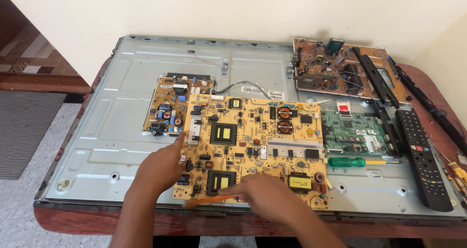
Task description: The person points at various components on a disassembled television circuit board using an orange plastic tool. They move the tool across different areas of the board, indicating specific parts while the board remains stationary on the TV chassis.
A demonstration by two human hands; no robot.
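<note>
Yellow circuit board (253, 148) under both hands (165, 167)

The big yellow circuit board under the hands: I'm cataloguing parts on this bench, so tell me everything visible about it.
The big yellow circuit board is a wide rectangular board lying flat, component side up, on the grey metal back panel. It carries black-and-yellow transformers, two copper coils, capacitors and a pale heat-sink strip. It overlaps a smaller board at its upper left. The left hand presses its left edge; the right hand rests on its lower part, holding an orange-handled tool.
</note>
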